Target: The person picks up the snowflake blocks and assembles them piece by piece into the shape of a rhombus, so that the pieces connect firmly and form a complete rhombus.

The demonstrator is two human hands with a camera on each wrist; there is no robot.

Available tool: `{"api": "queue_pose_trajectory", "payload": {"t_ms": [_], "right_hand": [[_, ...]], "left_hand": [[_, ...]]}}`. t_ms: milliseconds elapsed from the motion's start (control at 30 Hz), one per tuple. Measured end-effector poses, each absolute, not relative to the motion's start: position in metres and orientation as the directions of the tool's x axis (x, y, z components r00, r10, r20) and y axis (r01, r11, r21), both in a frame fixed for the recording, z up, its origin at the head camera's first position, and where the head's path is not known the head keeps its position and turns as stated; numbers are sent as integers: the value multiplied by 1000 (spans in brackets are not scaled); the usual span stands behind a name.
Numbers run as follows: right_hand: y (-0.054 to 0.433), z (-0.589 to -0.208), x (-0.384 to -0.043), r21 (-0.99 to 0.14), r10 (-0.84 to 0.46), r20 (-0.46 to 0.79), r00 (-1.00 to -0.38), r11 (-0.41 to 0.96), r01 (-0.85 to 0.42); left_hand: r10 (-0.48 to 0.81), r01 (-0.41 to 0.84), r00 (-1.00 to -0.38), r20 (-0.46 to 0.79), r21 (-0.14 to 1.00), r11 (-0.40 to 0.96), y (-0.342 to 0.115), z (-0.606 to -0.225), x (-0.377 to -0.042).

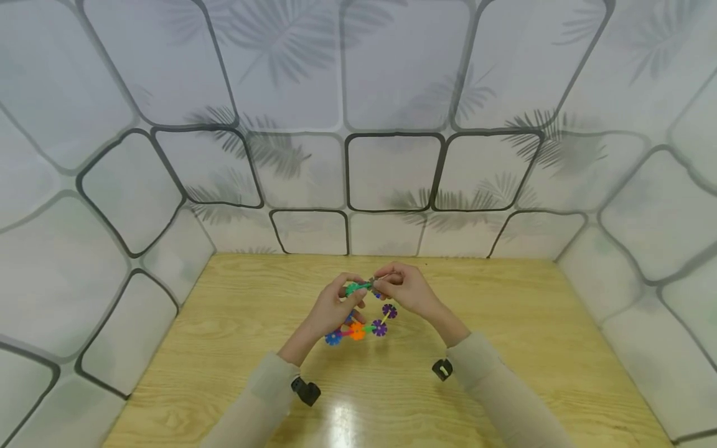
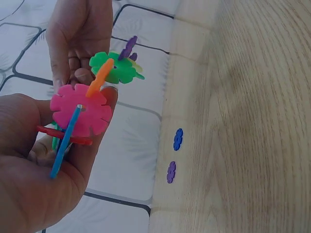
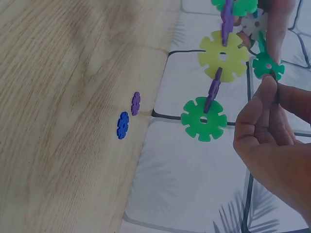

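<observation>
My left hand (image 1: 330, 308) holds a chain of interlocked snowflake discs, with a pink disc (image 2: 92, 121), a blue disc (image 2: 60, 155) and a red disc (image 2: 80, 141) against its fingers. The rest of the chain hangs free: an orange disc (image 1: 356, 331), then purple discs (image 1: 379, 328) farther along. In the right wrist view the far end shows a yellow disc (image 3: 211, 48) and a green disc (image 3: 194, 127). The right hand (image 1: 411, 292) pinches a dark disc (image 3: 277, 92), seen edge-on, right at a green disc (image 3: 262, 70) that the left fingers hold.
A loose blue disc (image 3: 122, 126) and a loose purple disc (image 3: 135, 104) lie on the wooden table (image 1: 504, 323). White patterned panels (image 1: 392, 171) stand behind the table and at both sides. Each wrist wears a small black device (image 1: 306, 392).
</observation>
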State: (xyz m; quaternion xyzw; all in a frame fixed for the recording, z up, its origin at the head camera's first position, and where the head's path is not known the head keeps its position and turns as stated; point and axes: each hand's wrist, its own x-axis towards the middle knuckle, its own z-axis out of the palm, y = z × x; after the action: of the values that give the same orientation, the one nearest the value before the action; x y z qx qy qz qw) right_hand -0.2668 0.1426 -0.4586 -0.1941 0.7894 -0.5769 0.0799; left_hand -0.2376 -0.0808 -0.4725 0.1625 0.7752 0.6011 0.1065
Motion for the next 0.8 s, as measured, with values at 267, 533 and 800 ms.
{"api": "queue_pose_trajectory", "payload": {"t_ms": [267, 533, 800], "right_hand": [[137, -457, -263, -950, -435, 96, -895, 230, -213], [144, -458, -264, -905, -418, 155, -895, 303, -298], [156, -464, -274, -899, -340, 148, -929, 345, -269]], "left_hand": [[379, 140, -924, 54, 970, 201, -77, -470, -234], [338, 123, -940, 50, 972, 200, -77, -471, -234], [321, 128, -945, 67, 977, 173, -78, -472, -236]]}}
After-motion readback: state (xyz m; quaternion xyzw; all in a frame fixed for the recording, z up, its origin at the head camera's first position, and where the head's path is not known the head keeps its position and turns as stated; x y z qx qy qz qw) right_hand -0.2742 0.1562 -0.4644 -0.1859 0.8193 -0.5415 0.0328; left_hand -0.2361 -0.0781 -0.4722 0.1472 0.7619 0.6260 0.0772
